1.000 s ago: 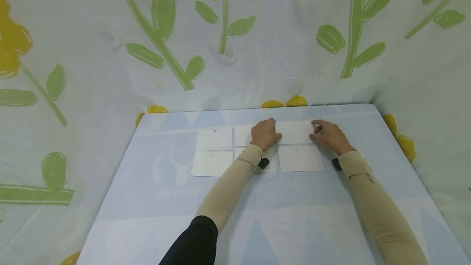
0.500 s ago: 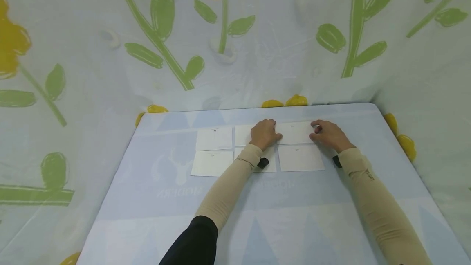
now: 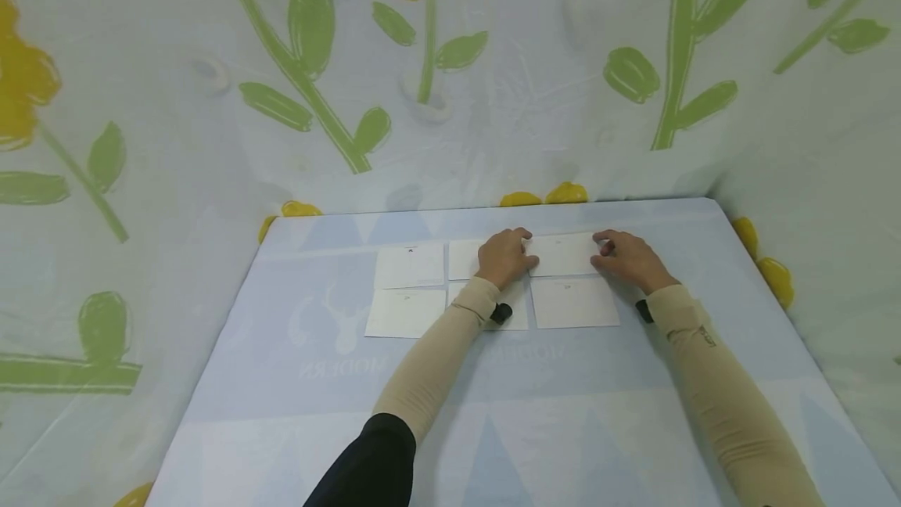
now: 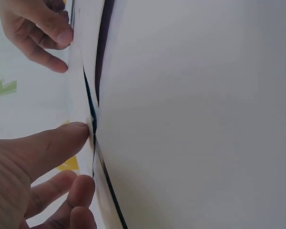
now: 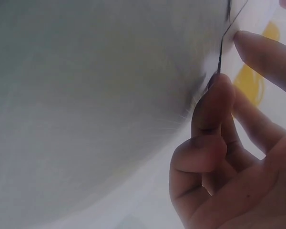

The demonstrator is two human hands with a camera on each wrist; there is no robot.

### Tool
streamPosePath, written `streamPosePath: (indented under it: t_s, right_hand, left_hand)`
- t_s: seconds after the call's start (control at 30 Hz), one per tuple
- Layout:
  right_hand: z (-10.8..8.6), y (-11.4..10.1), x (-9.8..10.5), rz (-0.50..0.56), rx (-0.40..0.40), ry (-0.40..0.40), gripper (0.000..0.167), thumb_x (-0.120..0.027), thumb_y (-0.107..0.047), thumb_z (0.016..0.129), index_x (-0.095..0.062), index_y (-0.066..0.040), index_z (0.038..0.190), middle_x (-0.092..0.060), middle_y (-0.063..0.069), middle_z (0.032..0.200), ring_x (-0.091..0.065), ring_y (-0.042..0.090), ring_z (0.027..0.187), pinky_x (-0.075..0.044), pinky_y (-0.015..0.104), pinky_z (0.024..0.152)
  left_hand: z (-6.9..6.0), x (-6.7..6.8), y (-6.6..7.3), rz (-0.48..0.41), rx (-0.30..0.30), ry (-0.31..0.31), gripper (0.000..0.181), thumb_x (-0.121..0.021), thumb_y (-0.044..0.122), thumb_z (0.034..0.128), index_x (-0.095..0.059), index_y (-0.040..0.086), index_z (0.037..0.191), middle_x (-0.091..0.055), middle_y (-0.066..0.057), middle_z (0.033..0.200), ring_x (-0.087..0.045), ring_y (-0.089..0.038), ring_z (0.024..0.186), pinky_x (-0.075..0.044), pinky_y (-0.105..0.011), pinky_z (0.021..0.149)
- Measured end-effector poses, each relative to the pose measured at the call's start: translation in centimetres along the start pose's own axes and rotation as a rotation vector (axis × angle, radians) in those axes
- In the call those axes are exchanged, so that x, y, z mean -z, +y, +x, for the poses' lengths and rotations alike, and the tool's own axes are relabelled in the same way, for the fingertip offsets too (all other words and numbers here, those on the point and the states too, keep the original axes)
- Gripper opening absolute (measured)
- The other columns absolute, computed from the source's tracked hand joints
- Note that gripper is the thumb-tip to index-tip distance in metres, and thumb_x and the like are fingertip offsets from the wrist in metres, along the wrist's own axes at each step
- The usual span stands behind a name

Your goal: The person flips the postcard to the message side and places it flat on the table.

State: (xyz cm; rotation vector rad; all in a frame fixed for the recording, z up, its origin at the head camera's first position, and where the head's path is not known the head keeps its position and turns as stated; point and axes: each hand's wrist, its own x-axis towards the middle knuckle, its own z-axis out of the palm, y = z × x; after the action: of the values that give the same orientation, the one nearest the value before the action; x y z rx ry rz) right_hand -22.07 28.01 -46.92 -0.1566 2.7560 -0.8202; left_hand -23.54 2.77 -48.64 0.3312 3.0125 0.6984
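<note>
White paper cards lie flat in two rows on the table, each visible one with a tiny mark near its top. The far right card (image 3: 561, 255) sits between both hands. My left hand (image 3: 503, 258) touches its left edge with the thumb, and covers part of the far middle card (image 3: 464, 259). At the opposite edge my right hand (image 3: 631, 260) touches the card with thumb and forefinger spread. In the left wrist view the left thumb (image 4: 74, 134) rests at a paper edge. Loosely bent right fingers (image 5: 213, 107) meet the edge in the right wrist view.
Two cards, the far left one (image 3: 410, 265) and near left one (image 3: 404, 314), lie left of my arm. The near right card (image 3: 576, 303) is below the hands; the left forearm partly hides the near middle card (image 3: 517, 305). Floral cloth (image 3: 521, 131) rises behind the table (image 3: 281, 382).
Both hands stay at the far right card's sides, with only tiny shifts of the fingers. The cards have not visibly moved.
</note>
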Motion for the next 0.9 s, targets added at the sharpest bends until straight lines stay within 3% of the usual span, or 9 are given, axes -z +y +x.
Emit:
streamPosePath:
  t_s: [0.27, 0.4, 0.53, 0.73, 0.9]
  right_hand:
    - [-0.7, 0.2, 0.3, -0.009, 0.011, 0.054, 0.055, -0.059, -0.03, 0.102, -0.046, 0.0, 0.146, -0.058, 0.024, 0.124, -0.056, 0.037, 0.103, -0.048, 0.05, 0.084]
    - [-1.3, 0.1, 0.5, -0.01, 0.052, 0.143, 0.055, -0.059, -0.031, 0.103, -0.047, -0.001, 0.147, -0.053, 0.025, 0.129, -0.054, 0.039, 0.108, -0.049, 0.053, 0.085]
    - [-1.9, 0.2, 0.5, -0.009, 0.122, 0.27, 0.053, -0.063, -0.027, 0.101, -0.049, 0.0, 0.145, -0.047, 0.029, 0.137, -0.048, 0.046, 0.12, -0.042, 0.062, 0.096]
    - [-3.1, 0.0, 0.4, 0.004, 0.191, 0.392, 0.055, -0.06, -0.029, 0.102, -0.045, 0.001, 0.146, -0.033, 0.033, 0.152, -0.028, 0.054, 0.139, -0.018, 0.072, 0.109]
    - [-4.3, 0.0, 0.7, -0.01, 0.274, 0.507, 0.061, -0.053, -0.038, 0.105, -0.039, 0.002, 0.149, -0.018, 0.031, 0.161, -0.013, 0.053, 0.147, -0.004, 0.07, 0.112]
  left_hand:
    - [-0.5, 0.9, 0.1, 0.038, -0.058, 0.068, 0.042, -0.076, 0.036, 0.0909, -0.069, 0.02, 0.129, -0.071, 0.004, 0.096, -0.064, -0.013, 0.08, -0.049, -0.028, 0.062]
    - [-0.6, 1.9, -0.7, 0.113, -0.106, 0.143, 0.038, -0.07, 0.039, 0.0953, -0.07, 0.021, 0.128, -0.072, 0.002, 0.1, -0.065, -0.018, 0.083, -0.051, -0.031, 0.064]
    - [-1.1, 3.0, -1.9, 0.195, -0.144, 0.209, 0.035, -0.068, 0.039, 0.0966, -0.071, 0.022, 0.127, -0.072, -0.002, 0.105, -0.064, -0.021, 0.083, -0.051, -0.034, 0.063]
    - [-3.5, 5.4, -3.6, 0.271, -0.238, 0.405, 0.032, -0.072, 0.036, 0.0942, -0.075, 0.017, 0.12, -0.074, -0.007, 0.106, -0.067, -0.026, 0.082, -0.053, -0.037, 0.06]
    - [-5.8, 7.7, -5.0, 0.293, -0.301, 0.576, 0.036, -0.072, 0.035, 0.0943, -0.073, 0.011, 0.121, -0.072, -0.01, 0.112, -0.068, -0.032, 0.098, -0.055, -0.043, 0.069]
